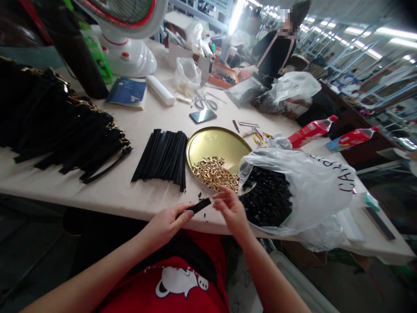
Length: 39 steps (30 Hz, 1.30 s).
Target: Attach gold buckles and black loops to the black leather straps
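Note:
My left hand grips a black strap, its thumb lying along the top and the free end pointing right. Just past that end is my right hand, its fingers bent and partly apart; nothing shows between them. Beyond both hands, small gold metal fittings lie heaped in a round gold tray. To the right, a clear plastic bag lies on its side, its mouth showing many small black pieces. A row of flat black straps lies left of the tray.
A large pile of black straps with gold ends covers the table's left. Behind stand a fan, a blue booklet, a phone and scissors. Two red-labelled bottles lie tilted at right. A person is across the table.

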Motion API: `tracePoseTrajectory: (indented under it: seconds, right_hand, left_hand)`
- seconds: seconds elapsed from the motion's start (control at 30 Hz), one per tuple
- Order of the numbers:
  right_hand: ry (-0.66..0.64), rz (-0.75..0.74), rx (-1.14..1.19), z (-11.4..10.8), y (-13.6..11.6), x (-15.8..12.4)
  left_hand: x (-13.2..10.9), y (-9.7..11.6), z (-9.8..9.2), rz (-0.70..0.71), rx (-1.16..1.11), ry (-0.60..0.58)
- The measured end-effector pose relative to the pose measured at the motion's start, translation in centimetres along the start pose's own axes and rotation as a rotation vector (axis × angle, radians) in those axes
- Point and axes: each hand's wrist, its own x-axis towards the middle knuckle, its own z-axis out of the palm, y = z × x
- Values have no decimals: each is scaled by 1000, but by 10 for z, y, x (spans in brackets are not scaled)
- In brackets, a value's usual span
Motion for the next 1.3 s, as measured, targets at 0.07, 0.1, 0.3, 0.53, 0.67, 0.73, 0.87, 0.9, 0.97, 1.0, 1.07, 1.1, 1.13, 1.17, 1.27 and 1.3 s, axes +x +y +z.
tracePoseTrajectory:
  seconds: [0.07,0.1,0.3,0.53,0.67,0.73,0.87,0.9,0.97,1.0,1.07,1.1,1.13,1.17,1.27,1.3]
  right_hand:
    - [124,-132,-531,-31,-6,31]
    - [125,-154,-807,-44,-8,47]
    - [-59,-86,-1497,-63,-2,107]
    - [38,-144,-1214,-61,-14,91]
    - [-37,-75,-191,-26,-34,44]
    - [-87,-14,127,1,-40,20]
    - [-123,102,368,44,-36,-8]
    - [-142,133,395,50,-34,-12]
    - [-207,209,431,56,-29,-16]
    - [-252,248,436,56,-27,-18]
    - [-345,305,413,52,-26,-23]
    - [-388,319,394,50,-25,-25]
    - [-421,317,375,48,-25,-27]
    - [-433,294,362,46,-25,-28]
    - [-332,121,326,44,-22,-28]
    - [-281,63,308,44,-21,-27]
  left_hand:
    - [4,2,-4,-52,-42,9]
    - [6,3,-4,-83,-57,10]
    - [9,-3,3,-165,-190,16]
    - [-3,0,2,-161,-235,22]
    - [-3,15,5,-23,-195,148]
    - [-2,21,8,64,-139,212]
    - [-2,20,15,142,-131,285]
    - [-3,17,16,136,-122,302]
    - [-5,10,14,112,-68,338]
    - [-6,7,13,98,-36,350]
    - [-7,3,8,63,12,370]
    - [-7,3,6,45,24,380]
    - [-7,3,5,25,31,387]
    - [-7,3,3,7,31,386]
    - [-6,5,3,-11,-6,323]
    - [-6,6,4,-8,-35,290]
